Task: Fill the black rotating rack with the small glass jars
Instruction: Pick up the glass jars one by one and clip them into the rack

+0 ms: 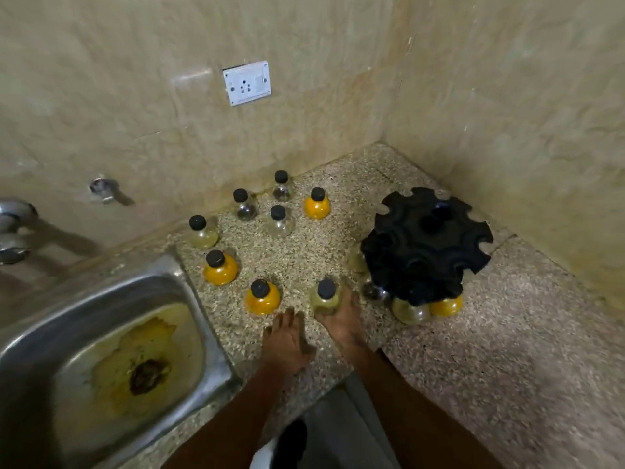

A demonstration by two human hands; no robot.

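Note:
The black rotating rack (pixel 426 245) stands in the counter's right corner. Several jars hang in its lower tier, among them a pale one (pixel 409 311) and an orange one (pixel 446 306). Several loose black-capped glass jars stand on the speckled counter (pixel 473 350) to its left. My right hand (pixel 341 321) grips a pale yellow jar (pixel 325 297) just left of the rack. My left hand (pixel 287 340) rests with relaxed fingers on the counter, just below an orange jar (pixel 262 297). Another orange jar (pixel 220 268) stands further left.
A steel sink (pixel 111 350) with yellow stains lies at the left, its rim close to the jars. Taps (pixel 13 228) stick out at the far left. Tiled walls with a white socket (pixel 247 82) close off the back and right.

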